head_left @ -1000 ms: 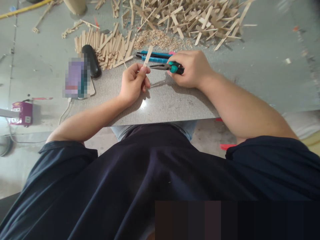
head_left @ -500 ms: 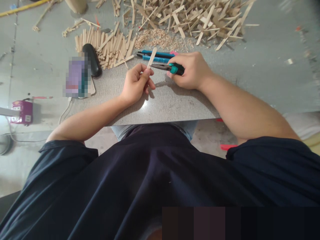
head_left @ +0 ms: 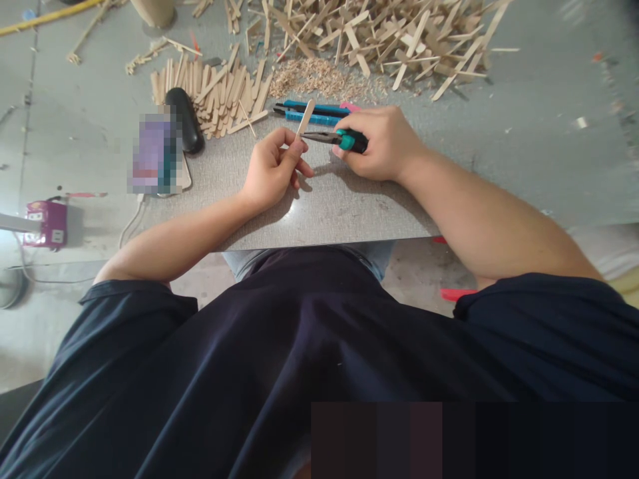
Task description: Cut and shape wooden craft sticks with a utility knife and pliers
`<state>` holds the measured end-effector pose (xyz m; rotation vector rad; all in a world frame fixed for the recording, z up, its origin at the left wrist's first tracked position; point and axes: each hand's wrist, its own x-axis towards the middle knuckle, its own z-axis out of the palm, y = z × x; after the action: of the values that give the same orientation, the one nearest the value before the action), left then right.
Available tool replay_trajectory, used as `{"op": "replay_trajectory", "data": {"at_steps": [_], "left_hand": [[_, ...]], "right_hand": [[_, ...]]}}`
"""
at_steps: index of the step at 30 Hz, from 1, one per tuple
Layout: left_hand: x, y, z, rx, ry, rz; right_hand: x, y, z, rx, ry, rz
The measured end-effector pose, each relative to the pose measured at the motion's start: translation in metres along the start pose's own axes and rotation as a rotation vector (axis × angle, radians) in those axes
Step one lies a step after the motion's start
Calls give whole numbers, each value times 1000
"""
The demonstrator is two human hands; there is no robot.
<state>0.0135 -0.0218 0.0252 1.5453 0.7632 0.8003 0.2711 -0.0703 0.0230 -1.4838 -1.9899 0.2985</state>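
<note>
Between the thumb and fingers of my left hand (head_left: 274, 166) is a pale wooden craft stick (head_left: 306, 118), its rounded end pointing up and away from me. My right hand (head_left: 384, 143) is wrapped round the black and teal handles of long-nose pliers (head_left: 324, 138). The tips of the pliers meet the stick just above my left thumb; whether they grip it I cannot tell. Behind the pliers, a blue utility knife (head_left: 317, 113) lies on the table, its right end hidden by my right hand.
A big heap of craft sticks (head_left: 379, 33) lies at the back, with wood shavings (head_left: 312, 76) before it. Left are more sticks (head_left: 224, 100), a black case (head_left: 184, 120), and a blurred phone (head_left: 152, 153) with a cable. A purple box (head_left: 46, 225) sits far left. The table (head_left: 319, 219) ends near my body.
The stick and the pliers' tips have dropped slightly toward me. Both hands keep their holds and have barely moved.
</note>
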Motion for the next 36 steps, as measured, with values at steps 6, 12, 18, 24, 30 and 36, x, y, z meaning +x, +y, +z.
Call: {"op": "replay_trajectory", "data": {"at_steps": [6, 12, 18, 24, 30, 36], "left_hand": [[-2, 5, 1, 42, 43, -5], [-1, -4, 0, 8, 25, 79], [-2, -6, 0, 23, 6, 79], [-1, -13, -3, 36, 1, 147], [0, -16, -3, 68, -3, 146], [-1, -16, -2, 69, 8, 135]], "right_hand": [[-1, 0, -1, -12, -22, -14], [-1, 0, 1, 15, -37, -8], [0, -6, -2, -20, -50, 26], [0, -3, -4, -6, -74, 32], [-1, -1, -3, -13, -86, 35], [0, -3, -3, -30, -103, 38]]}}
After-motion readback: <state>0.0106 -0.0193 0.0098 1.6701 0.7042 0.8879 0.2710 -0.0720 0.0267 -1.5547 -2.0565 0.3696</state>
